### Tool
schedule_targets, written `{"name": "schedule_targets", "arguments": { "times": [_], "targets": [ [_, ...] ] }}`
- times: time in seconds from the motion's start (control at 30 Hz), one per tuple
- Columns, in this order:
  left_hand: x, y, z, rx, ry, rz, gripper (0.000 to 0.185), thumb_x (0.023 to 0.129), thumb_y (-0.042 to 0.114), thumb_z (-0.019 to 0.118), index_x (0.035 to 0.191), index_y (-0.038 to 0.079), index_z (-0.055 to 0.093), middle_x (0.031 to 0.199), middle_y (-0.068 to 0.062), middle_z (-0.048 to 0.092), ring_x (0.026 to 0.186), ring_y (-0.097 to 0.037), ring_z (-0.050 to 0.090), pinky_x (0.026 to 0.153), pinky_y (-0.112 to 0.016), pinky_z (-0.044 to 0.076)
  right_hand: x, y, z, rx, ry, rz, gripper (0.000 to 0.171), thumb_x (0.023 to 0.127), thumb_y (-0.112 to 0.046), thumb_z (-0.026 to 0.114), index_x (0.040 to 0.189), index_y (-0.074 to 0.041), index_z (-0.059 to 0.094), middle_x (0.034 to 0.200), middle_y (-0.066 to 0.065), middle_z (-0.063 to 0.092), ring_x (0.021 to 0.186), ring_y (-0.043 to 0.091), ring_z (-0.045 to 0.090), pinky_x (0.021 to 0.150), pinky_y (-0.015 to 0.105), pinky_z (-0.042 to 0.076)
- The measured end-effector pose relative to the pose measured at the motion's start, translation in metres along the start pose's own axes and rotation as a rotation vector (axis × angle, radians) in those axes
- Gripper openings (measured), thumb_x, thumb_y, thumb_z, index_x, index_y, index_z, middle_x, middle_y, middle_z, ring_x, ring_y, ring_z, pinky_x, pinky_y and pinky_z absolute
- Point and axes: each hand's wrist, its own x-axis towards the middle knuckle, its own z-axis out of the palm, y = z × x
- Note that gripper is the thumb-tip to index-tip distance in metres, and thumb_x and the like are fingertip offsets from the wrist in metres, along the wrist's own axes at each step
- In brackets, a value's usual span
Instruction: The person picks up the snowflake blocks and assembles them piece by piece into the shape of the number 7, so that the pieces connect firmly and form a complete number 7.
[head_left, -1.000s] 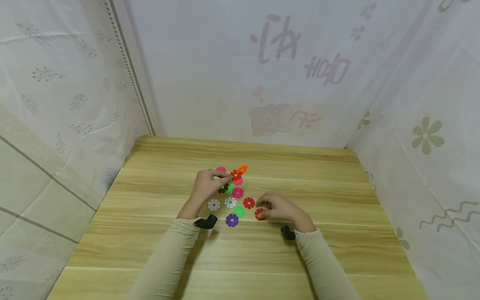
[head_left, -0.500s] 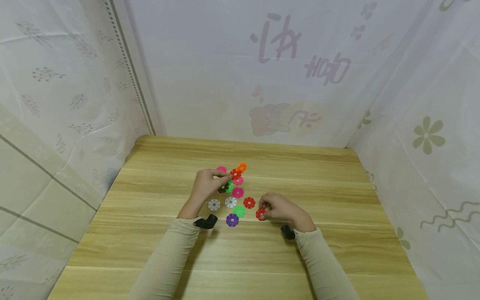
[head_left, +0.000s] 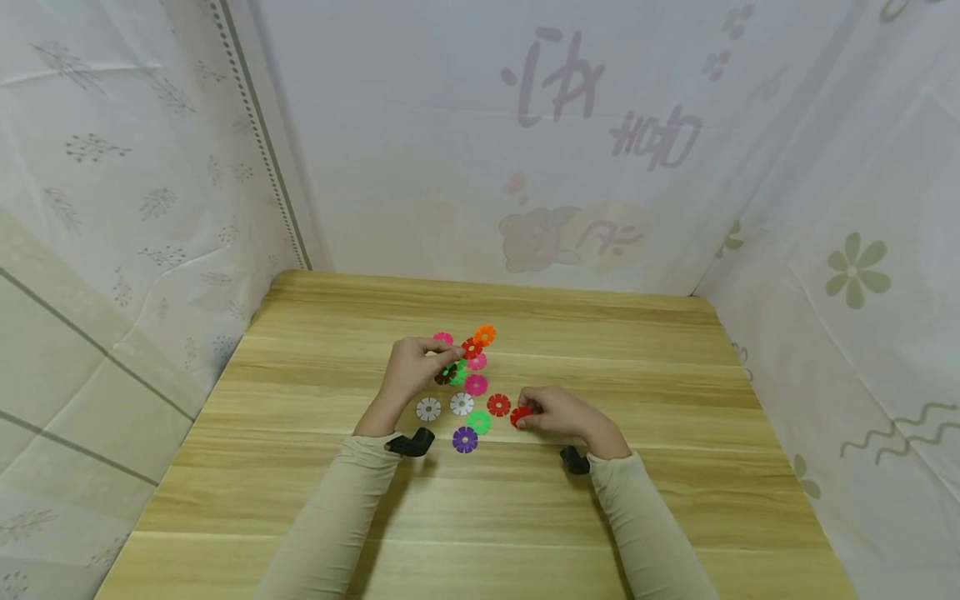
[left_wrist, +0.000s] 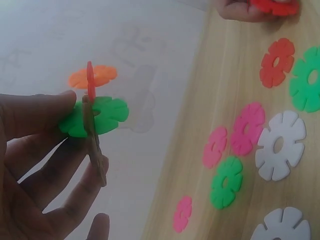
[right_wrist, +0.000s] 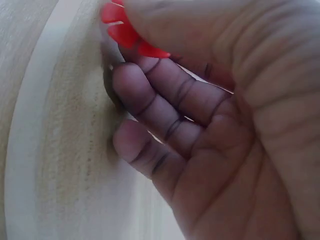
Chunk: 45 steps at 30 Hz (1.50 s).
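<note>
In the left hand (head_left: 411, 367) is a joined cluster of notched plastic discs, held above the table. Its orange disc (left_wrist: 106, 76) and red disc (left_wrist: 90, 82) sit at the far end, with a brown disc (left_wrist: 91, 132) slotted into a green disc (left_wrist: 112, 114) nearer the palm. The thumb and fingers pinch the green and brown pieces; part of the grip is hidden. The right hand (head_left: 558, 412) pinches a separate red disc (head_left: 518, 416) between thumb and forefinger, partly covered by the thumb (right_wrist: 185, 27) in the right wrist view.
Loose discs lie between the hands: a red disc (head_left: 498, 405), a white disc (head_left: 428, 409), a second white disc (head_left: 461, 404), a green disc (head_left: 478, 422), a purple disc (head_left: 465, 440) and a pink disc (head_left: 476, 384). Patterned cloth (head_left: 420, 183) walls surround the wooden table (head_left: 600, 333).
The right hand has taken hold of the red disc near it and raised it slightly, tilting it. The left hand with its cluster stays almost still.
</note>
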Motion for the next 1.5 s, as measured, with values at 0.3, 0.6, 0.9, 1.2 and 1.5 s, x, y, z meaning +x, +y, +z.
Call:
{"name": "schedule_targets", "arguments": {
  "times": [0.3,0.6,0.9,1.2,1.5],
  "targets": [
    [0.001,-0.002,-0.003,-0.088,-0.017,-0.017,0.025,0.089,0.035,0.078,0.09,0.011,0.082,0.079,-0.004,0.074,0.061,-0.019,0.062,0.055,-0.036,0.051,0.006,0.003,-0.002,-0.018,0.056,-0.088,0.007,0.098,-0.023,0.068,0.091,-0.022,0.066,0.081,-0.011,0.063,0.072,0.008,0.054,0.067,0.028,0.05],
    [0.001,-0.004,-0.004,-0.086,-0.024,-0.014,0.023,0.089,0.035,0.078,0.089,0.012,0.082,0.08,-0.002,0.074,0.062,-0.018,0.058,0.052,-0.027,0.043,0.01,0.002,-0.006,0.003,0.108,-0.134,0.007,0.1,-0.023,0.065,0.094,-0.02,0.068,0.085,-0.007,0.068,0.072,0.008,0.057,0.063,0.026,0.05],
    [0.001,-0.004,-0.005,-0.123,-0.059,-0.009,0.021,0.092,0.033,0.076,0.09,0.013,0.082,0.083,-0.01,0.074,0.059,-0.02,0.062,0.059,-0.042,0.057,0.012,-0.001,-0.01,0.034,0.13,-0.116,0.007,0.101,-0.023,0.064,0.097,-0.018,0.068,0.088,-0.005,0.068,0.08,0.011,0.061,0.069,0.029,0.053],
    [0.002,-0.005,-0.006,-0.144,-0.089,0.005,0.023,0.092,0.035,0.075,0.095,0.014,0.082,0.091,-0.017,0.075,0.073,-0.041,0.066,0.059,-0.032,0.056,0.017,0.002,-0.015,0.12,0.191,-0.131,0.006,0.102,-0.021,0.062,0.103,-0.018,0.067,0.092,0.004,0.072,0.079,0.017,0.064,0.07,0.031,0.052],
    [0.001,-0.005,-0.008,-0.157,-0.102,0.011,0.027,0.092,0.037,0.075,0.096,0.012,0.081,0.093,-0.014,0.076,0.079,-0.039,0.069,0.069,-0.045,0.06,0.02,-0.004,-0.024,0.287,0.292,-0.215,0.008,0.102,-0.014,0.062,0.106,-0.01,0.066,0.096,0.021,0.074,0.081,0.037,0.072,0.068,0.051,0.058]
  ]
}}
